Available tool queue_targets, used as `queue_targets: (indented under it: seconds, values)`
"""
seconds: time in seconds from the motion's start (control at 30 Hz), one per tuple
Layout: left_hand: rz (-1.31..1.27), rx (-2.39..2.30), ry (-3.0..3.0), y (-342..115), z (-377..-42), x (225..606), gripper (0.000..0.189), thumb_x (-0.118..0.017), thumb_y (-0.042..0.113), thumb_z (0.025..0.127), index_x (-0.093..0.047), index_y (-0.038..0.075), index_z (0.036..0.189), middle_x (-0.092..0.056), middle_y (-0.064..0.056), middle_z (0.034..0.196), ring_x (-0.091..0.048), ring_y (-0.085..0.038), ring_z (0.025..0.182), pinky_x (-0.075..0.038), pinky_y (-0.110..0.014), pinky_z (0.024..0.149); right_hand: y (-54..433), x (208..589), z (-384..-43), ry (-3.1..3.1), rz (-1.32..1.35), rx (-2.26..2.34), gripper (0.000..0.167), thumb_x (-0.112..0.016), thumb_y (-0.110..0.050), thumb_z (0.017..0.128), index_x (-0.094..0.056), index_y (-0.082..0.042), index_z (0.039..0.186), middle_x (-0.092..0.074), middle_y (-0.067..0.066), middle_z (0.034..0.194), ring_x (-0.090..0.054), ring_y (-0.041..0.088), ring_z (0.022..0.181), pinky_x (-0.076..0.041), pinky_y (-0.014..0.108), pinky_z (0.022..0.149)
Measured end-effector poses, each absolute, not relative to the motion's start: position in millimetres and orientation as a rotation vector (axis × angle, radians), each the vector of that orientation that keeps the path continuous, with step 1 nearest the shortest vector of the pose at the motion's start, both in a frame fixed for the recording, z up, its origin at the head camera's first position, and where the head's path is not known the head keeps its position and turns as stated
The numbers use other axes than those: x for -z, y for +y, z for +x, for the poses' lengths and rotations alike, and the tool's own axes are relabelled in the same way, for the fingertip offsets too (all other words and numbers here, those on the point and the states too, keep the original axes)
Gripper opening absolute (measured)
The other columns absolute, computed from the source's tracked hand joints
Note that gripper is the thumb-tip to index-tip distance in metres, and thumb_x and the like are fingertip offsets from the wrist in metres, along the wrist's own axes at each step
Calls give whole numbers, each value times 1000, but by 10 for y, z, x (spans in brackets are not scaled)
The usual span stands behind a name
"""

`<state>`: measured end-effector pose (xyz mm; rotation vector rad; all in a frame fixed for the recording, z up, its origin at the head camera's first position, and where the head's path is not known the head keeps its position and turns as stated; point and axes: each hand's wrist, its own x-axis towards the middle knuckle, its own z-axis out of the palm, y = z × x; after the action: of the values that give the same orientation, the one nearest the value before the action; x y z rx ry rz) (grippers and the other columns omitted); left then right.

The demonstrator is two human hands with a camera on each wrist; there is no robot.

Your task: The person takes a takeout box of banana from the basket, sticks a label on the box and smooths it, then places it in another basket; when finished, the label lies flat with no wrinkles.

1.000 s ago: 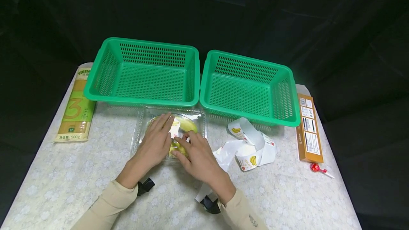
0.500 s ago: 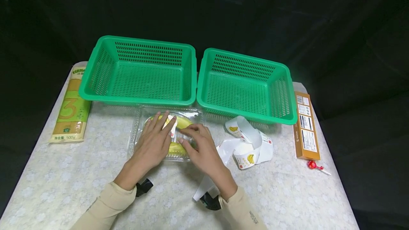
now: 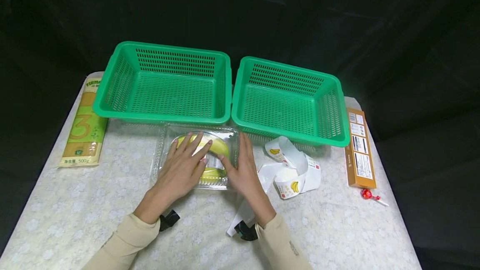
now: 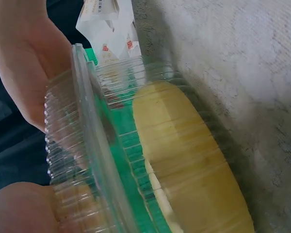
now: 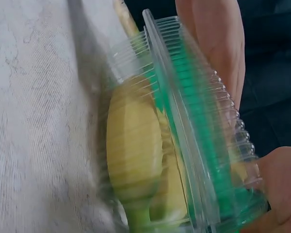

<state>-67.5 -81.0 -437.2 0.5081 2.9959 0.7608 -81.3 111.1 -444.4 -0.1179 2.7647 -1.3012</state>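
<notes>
A clear plastic clamshell box (image 3: 157, 159) with bananas (image 3: 219, 147) inside lies closed in front of the baskets. My left hand (image 3: 180, 172) rests flat on its lid with the fingers spread, covering most of a white label there. My right hand (image 3: 244, 172) lies along the box's right side, fingers straight and pointing away, thumb at the lid. Through the ribbed wall, a yellow banana (image 4: 184, 150) shows in the left wrist view. In the right wrist view a banana (image 5: 136, 141) with a greenish end shows, slightly blurred.
Two green baskets, the left one (image 3: 161, 118) and the right one (image 3: 288, 134), stand behind the box. A curled strip of banana labels (image 3: 315, 174) lies right of my right hand. A noodle packet (image 3: 84, 126) is far left; an orange box (image 3: 352, 166) and a red lollipop (image 3: 366, 194) are far right.
My right hand has moved from the lid's middle to the box's right side, its fingers straightening. My left hand stays on the lid and now covers the label that showed between the hands.
</notes>
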Motion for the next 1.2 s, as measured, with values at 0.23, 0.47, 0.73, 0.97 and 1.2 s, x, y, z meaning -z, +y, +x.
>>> queue_targets:
  seconds: [0.23,0.47,0.73,0.97,1.2]
  values:
    - [546,-742,2963,-828,-628,4337,51,-46,32,106,-43,13,153,-33,-9,164,-27,-33,154,-11,-66,124,1071,4470,-832,2714,-61,1356,83,-62,-32,99,-13,-8,162,-10,20,169,-14,39,156,-21,62,123]
    - [599,-832,2865,-832,-514,4254,55,-49,35,105,-44,5,151,-35,-12,162,-28,-32,154,-10,-65,125,1051,4480,-833,2672,-38,1383,81,-59,-31,101,-11,-13,163,-11,19,169,-14,36,157,-19,60,125]
    - [655,-1013,2649,-858,-374,4150,49,-53,32,104,-51,9,148,-38,-13,161,-32,-33,152,-13,-62,125,1058,4493,-827,2642,-7,1414,80,-59,-29,101,-12,-15,163,-14,19,169,-14,37,156,-17,62,124]
    - [619,-1208,2383,-1068,-281,4000,48,-49,36,106,-49,17,150,-45,-7,158,-36,-32,150,-19,-57,125,1066,4502,-831,2630,-7,1440,81,-60,-29,100,-11,-16,163,-15,19,168,-14,37,156,-16,61,125]
    - [454,-1342,2404,-1319,-344,3937,48,-46,38,107,-45,19,152,-42,-11,159,-34,-40,149,-31,-67,116,1081,4511,-849,2622,-16,1435,81,-61,-30,100,-12,-19,163,-16,16,169,-16,37,156,-18,61,124]
